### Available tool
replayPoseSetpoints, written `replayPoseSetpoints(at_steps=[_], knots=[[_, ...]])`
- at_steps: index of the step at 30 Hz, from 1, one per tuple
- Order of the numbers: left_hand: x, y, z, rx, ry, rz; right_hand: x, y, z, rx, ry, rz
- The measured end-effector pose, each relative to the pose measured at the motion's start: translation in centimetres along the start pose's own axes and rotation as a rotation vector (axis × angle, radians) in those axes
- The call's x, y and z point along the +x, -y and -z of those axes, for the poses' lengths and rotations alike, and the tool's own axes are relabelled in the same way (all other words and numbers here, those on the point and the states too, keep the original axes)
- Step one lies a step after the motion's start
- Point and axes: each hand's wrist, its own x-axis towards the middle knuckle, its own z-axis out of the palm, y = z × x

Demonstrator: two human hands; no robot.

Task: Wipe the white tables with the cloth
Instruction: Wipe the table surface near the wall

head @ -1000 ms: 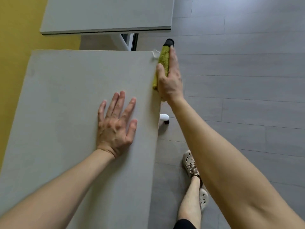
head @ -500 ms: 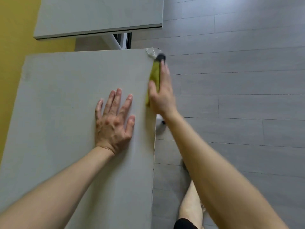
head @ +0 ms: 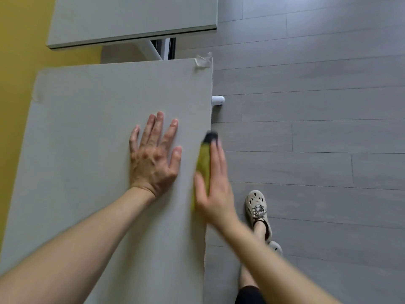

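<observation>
The grey plank floor [head: 317, 106] is filling the frame from 12 o'clock round to 5 o'clock. The near white surface [head: 87, 128] is occupying the area from 6 o'clock to 10 o'clock, with its long right edge running close to the frame centre. A second white surface [head: 131, 16] is standing apart from it at 11 o'clock, and a yellow wall [head: 17, 51] is showing at 10 o'clock. The left hand [head: 153, 161] is lying flat on the near surface just left of centre, released, with fingers spread and pointing toward 12 o'clock, grasping nothing. The right hand [head: 215, 194], blurred, is working at the surface's right edge at 5 o'clock from the left hand; its fingers are lying straight along the edge and its thumb is resting on top, pressing the cloth rather than curling round it. The yellow-green cloth [head: 203, 165] is sitting on that edge under the right hand, its dark end pointing toward 12 o'clock. A beige shoe [head: 256, 205] is standing on the floor at 4 o'clock. A white foot [head: 218, 100] is projecting from under the edge, and a clear scrap [head: 203, 61] is sticking to the far right corner.
</observation>
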Motion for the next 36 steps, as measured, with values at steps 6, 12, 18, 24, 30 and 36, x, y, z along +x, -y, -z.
replayPoseSetpoints(at_steps=[6, 12, 18, 24, 30, 36], knots=[[0.2, 0.2, 0.0, 0.016, -0.001, 0.009, 17.3, 1.1, 1.5, -0.056, -0.067, -0.050], [0.3, -0.1, 0.2, 0.000, -0.009, 0.015, -3.6, -0.8, -1.3, -0.010, -0.086, -0.006], [0.1, -0.8, 1.1, 0.026, -0.081, 0.012, -14.6, -1.4, -0.9, -0.053, 0.057, -0.038], [-3.3, -2.1, 2.0, 0.024, -0.021, 0.040, -0.8, -0.3, 0.6, -0.094, 0.014, -0.063], [-21.5, -3.4, 4.6, -0.021, 0.071, 0.104, -7.6, -1.1, -1.0, -0.067, -0.052, -0.071], [-30.3, -3.8, 4.3, -0.039, 0.035, 0.138, -29.6, -2.0, -0.9, -0.032, 0.166, -0.059]])
